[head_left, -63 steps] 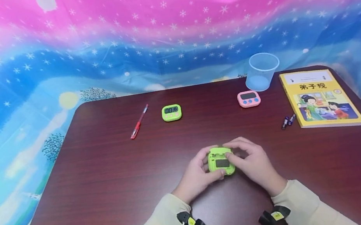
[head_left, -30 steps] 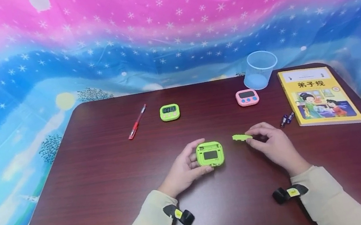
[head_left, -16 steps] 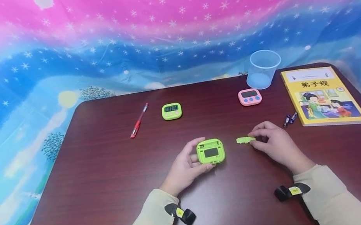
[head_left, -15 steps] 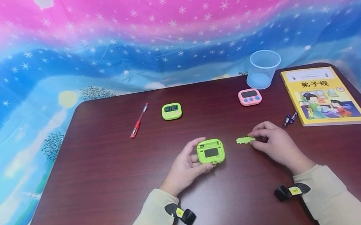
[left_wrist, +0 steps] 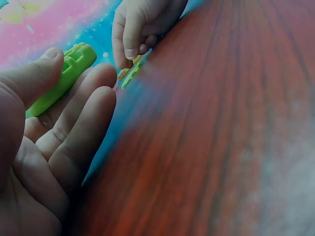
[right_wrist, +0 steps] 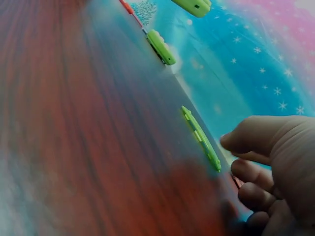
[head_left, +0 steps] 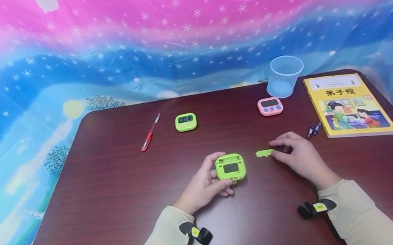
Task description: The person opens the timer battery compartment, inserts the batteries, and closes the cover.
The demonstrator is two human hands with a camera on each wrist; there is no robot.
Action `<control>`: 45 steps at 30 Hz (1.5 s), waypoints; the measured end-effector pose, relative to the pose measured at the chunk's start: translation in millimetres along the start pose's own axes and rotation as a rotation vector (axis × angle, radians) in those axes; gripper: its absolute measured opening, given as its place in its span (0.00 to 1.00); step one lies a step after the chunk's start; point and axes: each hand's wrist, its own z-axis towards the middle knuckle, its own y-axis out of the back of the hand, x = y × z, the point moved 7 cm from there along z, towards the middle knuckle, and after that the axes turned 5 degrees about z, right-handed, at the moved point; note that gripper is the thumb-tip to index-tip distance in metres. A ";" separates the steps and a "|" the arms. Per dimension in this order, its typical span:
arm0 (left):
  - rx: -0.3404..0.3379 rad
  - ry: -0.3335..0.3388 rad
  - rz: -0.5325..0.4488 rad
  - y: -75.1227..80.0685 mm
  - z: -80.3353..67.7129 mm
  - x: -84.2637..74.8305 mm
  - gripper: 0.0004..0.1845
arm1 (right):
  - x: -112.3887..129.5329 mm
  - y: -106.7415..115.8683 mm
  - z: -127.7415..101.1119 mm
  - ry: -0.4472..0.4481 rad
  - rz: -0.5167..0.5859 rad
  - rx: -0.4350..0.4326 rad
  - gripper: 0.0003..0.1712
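Observation:
My left hand (head_left: 200, 187) holds a green digital timer (head_left: 231, 168) by its edge, between thumb and fingers. Its back faces up, with the battery slot uncovered. In the left wrist view the other fingers extend away from the timer (left_wrist: 78, 61). To the right, the thin green battery cover (head_left: 264, 153) lies on the table. My right hand (head_left: 303, 160) hovers at the cover's right end, thumb and forefinger apart. A small gap shows between the fingertips and the cover (right_wrist: 201, 139) in the right wrist view.
Two small batteries (head_left: 314, 130) lie beside a yellow book (head_left: 351, 106) on the right. Behind stand a clear blue cup (head_left: 284, 78) and a pink timer (head_left: 270, 106). A second green timer (head_left: 186, 122), its display lit, and a red pen (head_left: 151, 132) are further left.
The cover has come off the timer's back, gone right in my right hand and been let go on the table. My left hand has shifted slightly left with the timer.

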 end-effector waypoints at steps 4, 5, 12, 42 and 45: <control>-0.001 -0.015 0.029 0.2 -0.2 0.7 0.39 | -1.6 4.8 -0.6 0.008 0.044 -0.088 0.12; -0.003 -0.018 0.037 0.3 -0.1 0.8 0.40 | -2.0 6.7 -0.8 0.010 0.055 -0.111 0.12; -0.022 -0.023 0.060 0.3 0.1 -1.5 0.40 | -8.2 27.7 -1.6 -0.005 0.062 -0.256 0.13; -0.041 -0.012 0.068 0.5 0.4 -1.5 0.40 | -64.7 75.7 -0.6 -0.368 -0.090 -0.197 0.28; -0.042 -0.014 0.069 0.7 0.3 -1.6 0.39 | -65.7 76.0 -0.7 -0.378 -0.099 -0.184 0.28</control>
